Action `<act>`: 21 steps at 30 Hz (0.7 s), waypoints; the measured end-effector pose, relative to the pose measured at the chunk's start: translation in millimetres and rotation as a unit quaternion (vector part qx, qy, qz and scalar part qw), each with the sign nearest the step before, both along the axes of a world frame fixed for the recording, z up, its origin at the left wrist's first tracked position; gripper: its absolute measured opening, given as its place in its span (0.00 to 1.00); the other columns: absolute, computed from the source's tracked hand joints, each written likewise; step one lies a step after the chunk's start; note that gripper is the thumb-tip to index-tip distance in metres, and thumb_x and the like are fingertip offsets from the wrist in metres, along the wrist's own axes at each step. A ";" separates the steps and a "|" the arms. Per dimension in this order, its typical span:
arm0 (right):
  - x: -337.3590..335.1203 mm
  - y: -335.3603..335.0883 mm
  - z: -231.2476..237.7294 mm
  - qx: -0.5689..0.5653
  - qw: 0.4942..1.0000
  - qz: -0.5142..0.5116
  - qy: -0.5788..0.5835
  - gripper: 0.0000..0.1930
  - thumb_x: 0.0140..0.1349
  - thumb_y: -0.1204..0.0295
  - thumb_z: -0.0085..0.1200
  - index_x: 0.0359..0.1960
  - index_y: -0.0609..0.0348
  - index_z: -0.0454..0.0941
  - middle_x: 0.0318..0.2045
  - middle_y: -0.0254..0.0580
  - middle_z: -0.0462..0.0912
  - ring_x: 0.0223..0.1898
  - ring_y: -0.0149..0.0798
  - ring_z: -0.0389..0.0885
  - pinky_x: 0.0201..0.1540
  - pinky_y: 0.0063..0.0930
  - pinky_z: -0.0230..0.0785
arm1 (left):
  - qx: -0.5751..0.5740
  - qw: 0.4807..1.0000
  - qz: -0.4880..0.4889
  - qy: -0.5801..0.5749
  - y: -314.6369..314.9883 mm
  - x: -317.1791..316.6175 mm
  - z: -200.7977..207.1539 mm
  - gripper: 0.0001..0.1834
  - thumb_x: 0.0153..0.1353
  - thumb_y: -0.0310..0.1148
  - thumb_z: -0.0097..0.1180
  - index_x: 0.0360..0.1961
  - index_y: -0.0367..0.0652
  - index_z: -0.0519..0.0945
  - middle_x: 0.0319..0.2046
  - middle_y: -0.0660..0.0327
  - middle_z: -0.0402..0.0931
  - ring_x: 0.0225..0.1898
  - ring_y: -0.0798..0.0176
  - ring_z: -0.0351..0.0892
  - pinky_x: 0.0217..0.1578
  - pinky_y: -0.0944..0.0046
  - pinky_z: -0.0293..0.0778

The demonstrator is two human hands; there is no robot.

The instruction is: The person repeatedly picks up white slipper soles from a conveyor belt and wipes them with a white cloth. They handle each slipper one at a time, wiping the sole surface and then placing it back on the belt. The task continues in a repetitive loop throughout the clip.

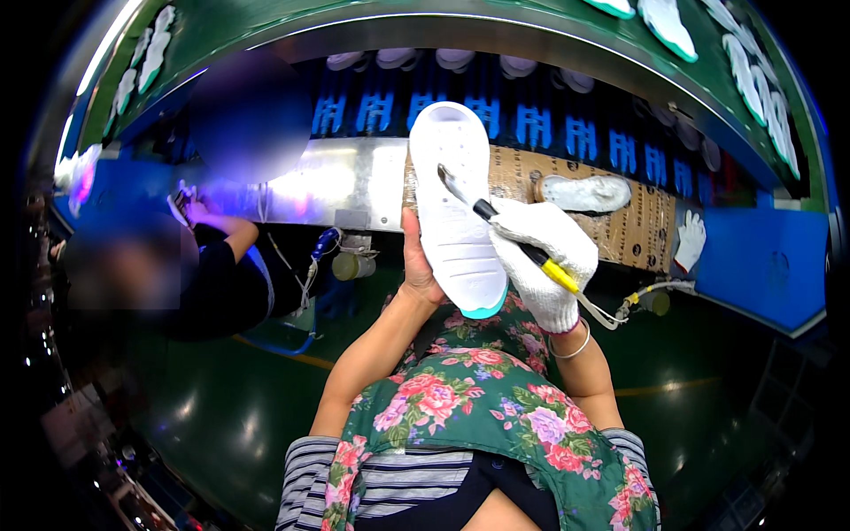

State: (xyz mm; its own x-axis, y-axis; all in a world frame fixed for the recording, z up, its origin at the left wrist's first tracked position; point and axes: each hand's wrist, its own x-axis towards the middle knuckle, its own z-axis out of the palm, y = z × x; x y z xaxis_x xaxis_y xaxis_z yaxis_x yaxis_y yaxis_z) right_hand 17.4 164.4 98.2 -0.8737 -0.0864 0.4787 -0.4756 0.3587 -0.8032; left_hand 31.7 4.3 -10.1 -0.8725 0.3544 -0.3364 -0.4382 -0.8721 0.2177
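Note:
A white shoe sole with a teal heel edge is held up in front of me, its inner face turned toward me. My bare left hand grips it along its left side, the thumb showing at the edge. In a white knit glove, my right hand is closed around a brush with a black and yellow handle. The brush's bristles rest on or just over the upper part of the sole. A thin pale tube runs from the handle's lower end.
A whitish shoe piece lies on the cardboard-covered bench, with a white glove at the right end. Behind are blue racks bearing shoes. Soles sit on the green upper shelf. At left, a co-worker handles a shoe.

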 end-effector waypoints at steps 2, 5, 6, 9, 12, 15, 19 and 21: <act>-3.6 0.6 4.2 0.023 0.999 -0.009 0.026 0.12 0.48 0.84 0.69 0.36 0.60 0.87 0.33 0.45 0.88 0.34 0.41 0.86 0.40 0.30 0.77 | -0.002 1.000 -0.004 0.005 3.1 0.5 -4.6 0.54 0.59 0.79 0.44 0.75 0.50 0.59 0.69 0.54 0.67 0.68 0.48 0.69 0.68 0.42 0.66; -3.7 -0.7 8.6 0.037 0.999 -0.020 0.016 0.14 0.49 0.82 0.68 0.39 0.58 0.88 0.36 0.45 0.88 0.36 0.43 0.86 0.43 0.33 0.77 | 0.034 0.999 0.005 0.010 14.7 -0.3 -0.1 0.51 0.63 0.76 0.42 0.72 0.46 0.63 0.66 0.55 0.71 0.65 0.51 0.72 0.67 0.46 0.68; -2.3 1.0 6.0 0.049 0.998 -0.021 0.016 0.14 0.50 0.82 0.68 0.40 0.58 0.88 0.37 0.45 0.88 0.38 0.43 0.86 0.44 0.34 0.77 | 0.025 1.000 -0.004 0.013 17.7 1.1 -1.3 0.50 0.63 0.76 0.42 0.73 0.46 0.63 0.66 0.54 0.71 0.65 0.51 0.72 0.66 0.46 0.68; 4.5 1.7 -1.6 0.059 0.998 -0.014 -0.001 0.16 0.52 0.81 0.67 0.44 0.57 0.88 0.40 0.43 0.88 0.43 0.44 0.86 0.48 0.37 0.76 | 0.000 0.999 -0.022 0.041 22.5 6.8 -9.9 0.48 0.66 0.73 0.41 0.73 0.45 0.62 0.65 0.54 0.71 0.66 0.52 0.72 0.66 0.47 0.68; 19.6 -0.5 -16.7 0.033 0.999 -0.015 -0.037 0.16 0.52 0.80 0.67 0.45 0.56 0.88 0.42 0.42 0.89 0.44 0.44 0.86 0.50 0.38 0.76 | -0.059 0.997 -0.042 0.037 30.4 6.7 -4.7 0.49 0.65 0.73 0.42 0.73 0.44 0.61 0.65 0.53 0.71 0.66 0.51 0.72 0.67 0.47 0.68; 9.4 6.0 0.9 0.020 1.000 -0.007 -0.009 0.15 0.52 0.81 0.68 0.43 0.59 0.88 0.40 0.43 0.89 0.42 0.42 0.87 0.46 0.34 0.78 | -0.075 0.995 -0.033 0.054 31.3 1.5 -3.4 0.52 0.62 0.77 0.42 0.75 0.49 0.57 0.68 0.55 0.67 0.68 0.49 0.69 0.69 0.45 0.65; 10.4 -0.9 0.9 -0.018 0.998 -0.052 -0.020 0.13 0.51 0.82 0.68 0.40 0.60 0.88 0.38 0.43 0.89 0.39 0.40 0.88 0.45 0.32 0.78 | -0.100 0.992 -0.013 0.070 32.1 -2.1 -3.5 0.52 0.62 0.78 0.39 0.76 0.50 0.56 0.69 0.54 0.65 0.69 0.49 0.67 0.69 0.44 0.64; 10.4 -6.1 5.7 0.050 0.998 -0.022 0.025 0.14 0.50 0.81 0.69 0.40 0.59 0.89 0.37 0.43 0.89 0.40 0.44 0.88 0.48 0.34 0.78 | -0.071 0.994 -0.015 0.078 30.1 -4.0 -5.1 0.54 0.62 0.78 0.40 0.76 0.48 0.55 0.67 0.48 0.67 0.67 0.47 0.70 0.68 0.44 0.68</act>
